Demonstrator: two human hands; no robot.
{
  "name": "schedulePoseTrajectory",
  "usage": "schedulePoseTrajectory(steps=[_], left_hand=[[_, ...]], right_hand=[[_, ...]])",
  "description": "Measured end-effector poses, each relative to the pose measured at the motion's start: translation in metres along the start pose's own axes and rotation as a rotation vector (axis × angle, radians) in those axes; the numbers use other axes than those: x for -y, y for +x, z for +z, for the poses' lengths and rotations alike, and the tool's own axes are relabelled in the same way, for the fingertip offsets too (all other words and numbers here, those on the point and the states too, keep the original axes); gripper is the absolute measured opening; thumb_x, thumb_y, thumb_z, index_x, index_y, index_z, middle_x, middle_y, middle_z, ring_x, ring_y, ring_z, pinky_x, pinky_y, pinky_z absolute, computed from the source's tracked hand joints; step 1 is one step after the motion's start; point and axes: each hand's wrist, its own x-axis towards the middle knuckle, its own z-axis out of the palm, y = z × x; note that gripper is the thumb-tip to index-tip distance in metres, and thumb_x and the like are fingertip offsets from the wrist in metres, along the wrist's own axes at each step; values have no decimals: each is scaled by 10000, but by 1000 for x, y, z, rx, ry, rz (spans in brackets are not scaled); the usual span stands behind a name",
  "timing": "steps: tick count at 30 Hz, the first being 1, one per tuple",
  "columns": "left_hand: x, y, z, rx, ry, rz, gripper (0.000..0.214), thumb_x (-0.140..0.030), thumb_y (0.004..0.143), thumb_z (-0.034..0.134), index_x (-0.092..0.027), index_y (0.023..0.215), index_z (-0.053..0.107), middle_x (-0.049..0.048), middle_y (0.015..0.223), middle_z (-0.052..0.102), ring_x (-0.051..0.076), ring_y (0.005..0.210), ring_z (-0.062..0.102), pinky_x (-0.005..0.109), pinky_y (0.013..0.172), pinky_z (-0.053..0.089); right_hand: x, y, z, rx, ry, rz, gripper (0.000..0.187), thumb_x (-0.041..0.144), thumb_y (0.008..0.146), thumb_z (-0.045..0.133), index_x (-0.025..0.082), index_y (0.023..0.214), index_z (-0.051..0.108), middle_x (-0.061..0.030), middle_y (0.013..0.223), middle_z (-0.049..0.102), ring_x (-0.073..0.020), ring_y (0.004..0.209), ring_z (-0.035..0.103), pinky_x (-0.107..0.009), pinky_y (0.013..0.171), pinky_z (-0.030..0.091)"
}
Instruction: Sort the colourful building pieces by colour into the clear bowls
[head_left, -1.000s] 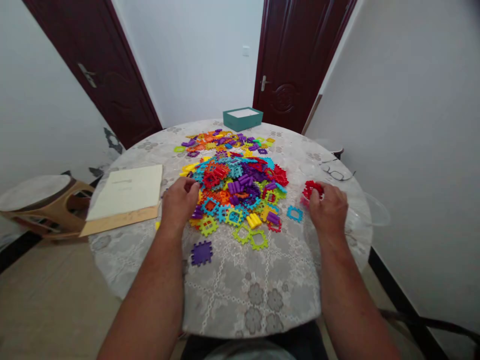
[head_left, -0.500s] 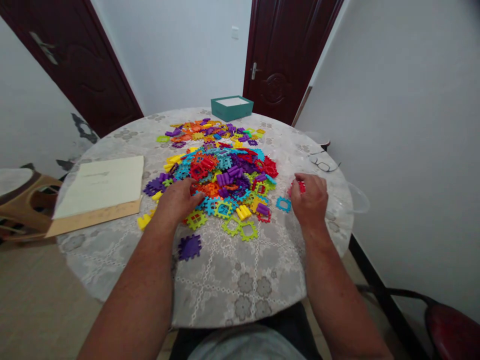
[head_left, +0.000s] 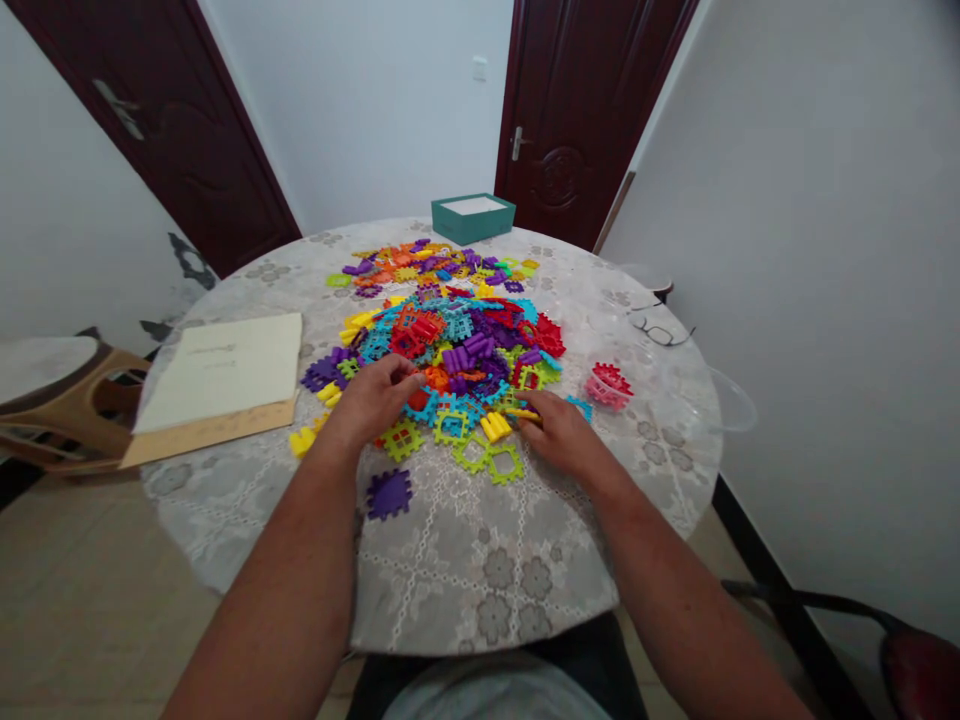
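Observation:
A heap of colourful interlocking plastic pieces [head_left: 469, 345] lies in the middle of the round table. At its left front edge is my left hand [head_left: 375, 400], fingers bent inward and thumb close to the forefinger; whatever they pinch is hidden. My right hand [head_left: 562, 430] reaches in at the right front of the heap. A yellow flat piece [head_left: 521, 412] sits between its thumb and fingers. Green square frames [head_left: 505, 464] and a yellow ribbed piece [head_left: 495, 427] lie beside it. To the right are red toothed pieces [head_left: 609, 384], seen partly through clear plastic.
A second heap of pieces [head_left: 427, 262] lies farther back, before a green box [head_left: 472, 220]. On the left are a pale sheet and board [head_left: 225, 365]. Eyeglasses [head_left: 660, 333] rest at the right. A purple square piece [head_left: 389, 494] lies near the front.
My right hand has moved left from the red pieces to the heap's front, leaving the red pieces in view. My left hand stays at the heap's left edge. The view has shifted slightly.

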Motion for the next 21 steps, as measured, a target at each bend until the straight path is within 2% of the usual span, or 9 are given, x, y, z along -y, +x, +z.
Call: schedulePoseTrajectory(steps=[3, 6, 9, 11, 14, 16, 17, 19, 21], left_hand=[[-3, -3, 0, -26, -89, -25, 302, -503, 890, 606, -212, 913, 682, -15, 688, 638, 153, 597, 544, 255, 576, 402], [-6, -6, 0, -35, -190, -53, 318, -523, 874, 617, -215, 916, 684, -27, 645, 603, 151, 579, 533, 251, 562, 404], [-7, -7, 0, -35, -252, -81, 315, -518, 863, 628, -212, 913, 684, -27, 656, 604, 150, 586, 547, 248, 557, 416], [-8, -5, 2, -34, -298, -96, 290, -489, 851, 642, -209, 920, 677, -21, 695, 629, 153, 609, 578, 246, 559, 432], [-8, -3, 5, -56, -393, -131, 244, -392, 810, 666, -207, 968, 647, -15, 765, 667, 160, 640, 632, 243, 559, 451], [-8, -1, 5, -67, -414, -138, 241, -345, 789, 671, -207, 983, 634, -18, 771, 671, 160, 635, 642, 244, 562, 462], [-7, 0, 6, -71, -399, -134, 234, -340, 789, 670, -207, 979, 636, -18, 762, 668, 160, 629, 641, 246, 563, 466], [-4, 1, 6, -93, -344, -117, 226, -357, 802, 667, -207, 970, 648, -14, 746, 669, 169, 634, 645, 252, 568, 473], [-1, 3, 6, -136, -309, -96, 253, -373, 811, 664, -206, 1001, 657, -5, 769, 688, 178, 660, 660, 261, 586, 490]], right_hand=[[0, 5, 5, -110, 220, 61, 382, 226, 926, 605, 226, 1296, 700, -109, 1234, 750, -257, 1106, 702, -407, 973, 539], [3, 7, 7, -145, 459, 120, 396, 282, 938, 619, 260, 1330, 674, -80, 1224, 758, -236, 1034, 730, -393, 901, 579], [3, 6, 5, -192, 601, 98, 408, 318, 952, 611, 274, 1357, 646, -88, 1338, 711, -219, 1034, 740, -382, 878, 596], [1, 6, 0, -267, 555, 91, 376, 326, 965, 583, 270, 1328, 662, -92, 1390, 681, -214, 1047, 734, -378, 887, 590], [-3, 6, -12, -345, 301, 139, 293, 317, 967, 556, 234, 1195, 720, -88, 1196, 753, -218, 974, 718, -366, 875, 560], [-3, 5, -20, -286, 115, 167, 218, 299, 951, 565, 215, 1056, 738, -72, 1005, 772, -214, 886, 696, -337, 826, 523], [-2, 4, -24, -214, 34, 174, 181, 292, 942, 577, 212, 989, 733, -64, 944, 766, -208, 848, 683, -319, 789, 498], [2, 0, -28, -30, -106, 181, 135, 306, 925, 619, 209, 901, 710, -57, 891, 747, -195, 805, 659, -291, 718, 439], [7, -5, -28, 114, -227, 192, 152, 358, 909, 668, 209, 904, 697, -68, 920, 733, -197, 817, 648, -284, 676, 390]])
